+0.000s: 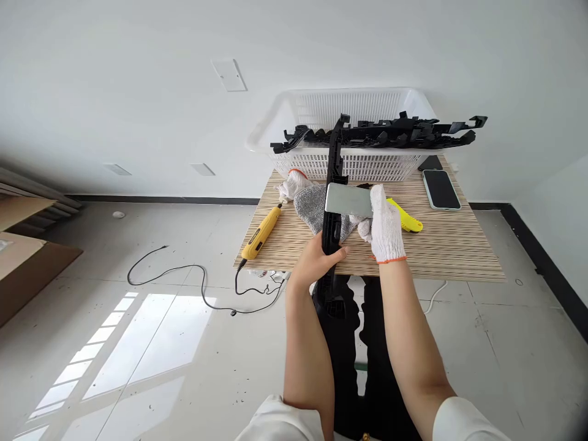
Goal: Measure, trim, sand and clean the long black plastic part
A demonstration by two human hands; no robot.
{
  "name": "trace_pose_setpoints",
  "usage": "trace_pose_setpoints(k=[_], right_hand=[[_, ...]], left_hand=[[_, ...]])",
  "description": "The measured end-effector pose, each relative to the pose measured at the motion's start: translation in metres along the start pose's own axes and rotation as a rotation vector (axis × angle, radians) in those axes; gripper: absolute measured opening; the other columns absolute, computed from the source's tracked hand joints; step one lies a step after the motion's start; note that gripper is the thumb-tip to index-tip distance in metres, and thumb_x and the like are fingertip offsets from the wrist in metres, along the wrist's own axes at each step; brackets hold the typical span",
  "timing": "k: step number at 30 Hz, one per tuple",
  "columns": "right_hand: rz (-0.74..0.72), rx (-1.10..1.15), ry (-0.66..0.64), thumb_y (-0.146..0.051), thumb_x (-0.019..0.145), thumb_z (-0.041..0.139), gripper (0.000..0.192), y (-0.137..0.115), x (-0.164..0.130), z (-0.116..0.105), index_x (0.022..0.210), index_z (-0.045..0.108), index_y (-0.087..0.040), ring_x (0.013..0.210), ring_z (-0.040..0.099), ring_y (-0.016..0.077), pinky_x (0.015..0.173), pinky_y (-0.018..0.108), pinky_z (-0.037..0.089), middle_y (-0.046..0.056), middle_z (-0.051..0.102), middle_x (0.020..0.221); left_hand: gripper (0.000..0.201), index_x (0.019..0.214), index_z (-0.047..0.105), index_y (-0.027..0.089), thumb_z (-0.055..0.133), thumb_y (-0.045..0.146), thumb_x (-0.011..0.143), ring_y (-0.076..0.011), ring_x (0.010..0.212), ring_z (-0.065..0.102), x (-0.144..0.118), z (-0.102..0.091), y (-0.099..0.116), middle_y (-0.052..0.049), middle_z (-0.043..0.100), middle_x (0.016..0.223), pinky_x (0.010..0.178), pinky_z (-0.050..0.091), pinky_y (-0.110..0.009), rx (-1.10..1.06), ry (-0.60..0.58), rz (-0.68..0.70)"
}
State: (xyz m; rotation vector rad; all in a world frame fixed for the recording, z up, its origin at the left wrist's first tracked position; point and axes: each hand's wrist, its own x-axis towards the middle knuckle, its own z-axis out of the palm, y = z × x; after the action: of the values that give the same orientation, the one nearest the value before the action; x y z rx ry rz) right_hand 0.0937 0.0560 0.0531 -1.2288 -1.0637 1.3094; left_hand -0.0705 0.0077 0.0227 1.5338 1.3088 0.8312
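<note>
Firmly, both hands — left [316,260] bare, right [384,228] knit-gloved — grip ribbed black plastic strip [331,202].

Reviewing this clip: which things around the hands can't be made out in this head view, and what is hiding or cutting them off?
- Right hand: glove covers it; what it grips beyond the grey block is unclear.
- Long black plastic part: its lower end drops below the table edge, hidden between the arms.
- Yellow tool: mostly hidden behind the right hand.
- Grey glove: partly covered by the black part.
- Phone: screen dark.
</note>
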Motion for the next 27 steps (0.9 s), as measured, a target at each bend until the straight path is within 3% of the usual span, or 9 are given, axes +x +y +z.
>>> trace_pose_setpoints(k=[2,5,9,12,16,19,21,24,27], right_hand=[[0.122,0.029,0.025,-0.081,0.081,0.047,0.065,-0.003,-0.003,0.002,0.095,0.063,-0.019,0.04,0.04,0.0136,0.034,0.029,0.023,0.01,0.064,0.062],[0.248,0.007,-0.072,-0.077,0.077,0.059,0.058,-0.007,-0.007,0.003,0.086,0.063,-0.02,0.039,0.038,0.0125,0.034,0.027,0.023,0.006,0.059,0.055],[0.164,0.087,0.01,-0.079,0.08,0.055,0.057,-0.007,-0.008,0.002,0.082,0.061,-0.022,0.039,0.039,0.0112,0.033,0.023,0.021,0.003,0.055,0.052],[0.19,0.02,-0.126,-0.077,0.077,0.06,0.056,-0.005,-0.007,0.0,0.079,0.062,-0.021,0.038,0.041,0.0122,0.031,0.024,0.023,0.003,0.056,0.051],[0.156,0.058,-0.054,-0.078,0.081,0.055,0.057,-0.007,-0.008,-0.002,0.077,0.06,-0.021,0.036,0.039,0.0102,0.03,0.023,0.023,0.004,0.06,0.054],[0.107,-0.091,-0.244,-0.076,0.083,0.054,0.059,-0.011,-0.015,-0.008,0.067,0.058,-0.019,0.034,0.043,0.0109,0.029,0.023,0.027,0.004,0.058,0.048],[0.059,-0.123,-0.287,-0.075,0.085,0.052,0.059,-0.012,-0.02,-0.014,0.065,0.057,-0.019,0.034,0.045,0.0118,0.03,0.023,0.03,0.003,0.055,0.045],[0.032,-0.012,-0.208,-0.077,0.085,0.048,0.058,-0.01,-0.023,-0.021,0.073,0.056,-0.02,0.034,0.046,0.0118,0.029,0.023,0.03,0.001,0.056,0.048],[-0.047,0.049,-0.3,-0.069,0.088,0.053,0.051,-0.006,-0.024,-0.025,0.095,0.062,-0.019,0.04,0.051,0.0128,0.031,0.022,0.033,0.001,0.061,0.057]], left_hand=[[0.028,0.087,0.057,0.02,0.07,0.044,0.082,-0.0216,0.082,0.063,0.0,0.0,0.0,-0.002,0.066,0.083,0.074,0.047,-0.033,-0.017,-0.013,0.009],[0.024,0.088,0.058,0.02,0.07,0.04,0.083,-0.0217,0.085,0.063,0.0,0.0,0.001,-0.002,0.067,0.085,0.077,0.047,-0.033,-0.04,-0.011,0.043],[0.026,0.088,0.058,0.02,0.07,0.043,0.083,-0.0225,0.084,0.064,0.0,0.0,0.0,-0.003,0.068,0.086,0.074,0.047,-0.033,-0.009,-0.016,0.012],[0.025,0.089,0.06,0.019,0.07,0.041,0.083,-0.0237,0.09,0.065,-0.001,0.0,-0.001,-0.004,0.07,0.091,0.078,0.049,-0.033,-0.034,0.001,0.055],[0.026,0.092,0.061,0.019,0.07,0.041,0.083,-0.0239,0.089,0.065,-0.001,0.0,-0.003,-0.005,0.07,0.091,0.078,0.049,-0.034,-0.022,-0.004,0.026],[0.031,0.106,0.062,0.019,0.07,0.037,0.083,-0.0249,0.1,0.065,-0.001,0.0,-0.004,-0.006,0.071,0.106,0.084,0.05,-0.034,-0.085,-0.016,0.071],[0.033,0.111,0.061,0.019,0.07,0.035,0.083,-0.0253,0.105,0.064,-0.001,-0.001,-0.004,-0.006,0.07,0.113,0.087,0.049,-0.034,-0.105,-0.022,0.095],[0.026,0.104,0.063,0.018,0.067,0.036,0.084,-0.0255,0.102,0.064,-0.001,-0.001,-0.003,-0.006,0.071,0.105,0.087,0.048,-0.035,-0.049,-0.021,0.071],[0.028,0.106,0.063,0.019,0.067,0.035,0.084,-0.0248,0.1,0.064,0.0,-0.002,-0.002,-0.005,0.071,0.105,0.084,0.048,-0.033,-0.043,-0.03,0.06]])
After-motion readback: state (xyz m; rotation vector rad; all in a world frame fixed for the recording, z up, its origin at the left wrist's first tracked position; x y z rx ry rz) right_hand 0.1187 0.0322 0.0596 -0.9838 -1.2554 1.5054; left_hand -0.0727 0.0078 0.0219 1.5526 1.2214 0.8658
